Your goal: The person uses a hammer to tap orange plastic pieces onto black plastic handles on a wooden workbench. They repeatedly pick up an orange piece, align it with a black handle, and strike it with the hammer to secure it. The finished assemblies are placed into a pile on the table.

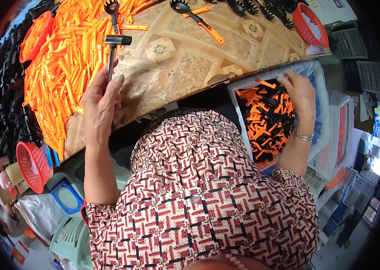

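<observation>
My left hand (99, 105) is closed around the handle of a small hammer (117, 40), upright at the table edge. Its head is black at one end and yellowish at the other. Over a lined crate at the right, my right hand (298, 92) hangs with loosely bent fingers apart. Just beside its fingertips an orange handle (265, 83) lies on the heap of black and orange utensil parts (266, 121). On the table, a black pasta server (194, 18) with an orange handle lies across another orange handle. A black pasta server head (112, 11) rests near the hammer.
A large pile of orange handles (71, 76) covers the table's left side, with black parts (1, 99) beyond it. Red baskets stand at the left edge (34, 166), in the pile (37, 36) and at the far right (310, 27). Black utensil heads (262, 9) lie at the back.
</observation>
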